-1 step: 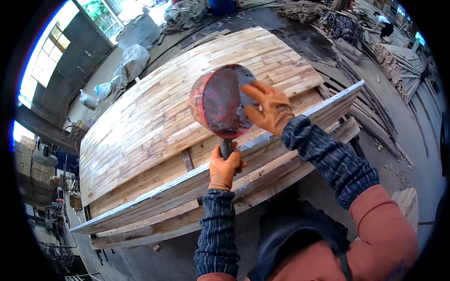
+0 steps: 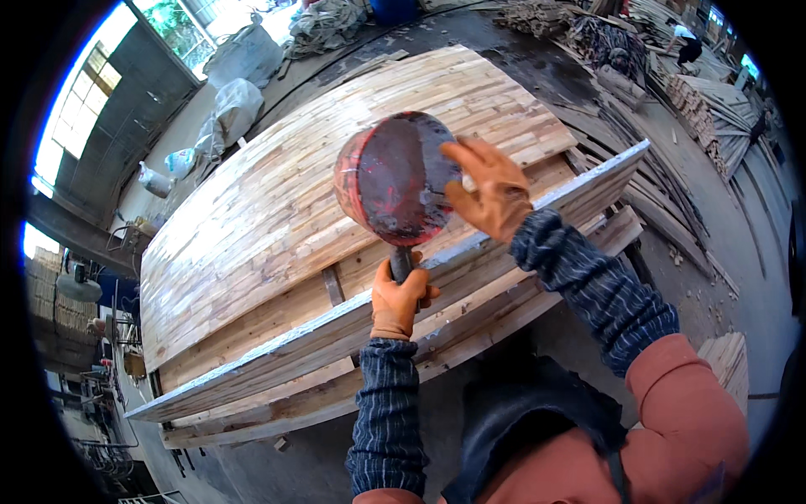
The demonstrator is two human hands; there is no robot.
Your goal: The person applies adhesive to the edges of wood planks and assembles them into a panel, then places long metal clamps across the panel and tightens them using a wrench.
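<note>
In front of me is a round red dipper [image 2: 401, 181] with a dark, smeared inside, its mouth facing me. My left hand [image 2: 398, 302], in an orange glove, is wrapped around its short dark handle [image 2: 400, 262]. At the dipper's right rim, my right hand [image 2: 491, 189], also gloved in orange, has its fingers apart and slightly bent. Whether its fingertips touch the rim I cannot tell. Beneath lies a wide panel of wood strips [image 2: 252, 227], shiny at its left. A long board [image 2: 285, 349] stands on edge along the near side, its top edge coated white.
Wooden beams [image 2: 252, 427] run along the near side, below the board. Whitish sacks [image 2: 235, 109] rest on the floor at the far left. Piles of wood strips [image 2: 697, 105] lie at the far right, where another person [image 2: 687, 44] bends over. Loose sticks [image 2: 672, 210] lie right of the panel.
My right hand has shifted slightly right, away from the middle of the dipper's mouth. The dipper and my left hand have moved a little up and left.
</note>
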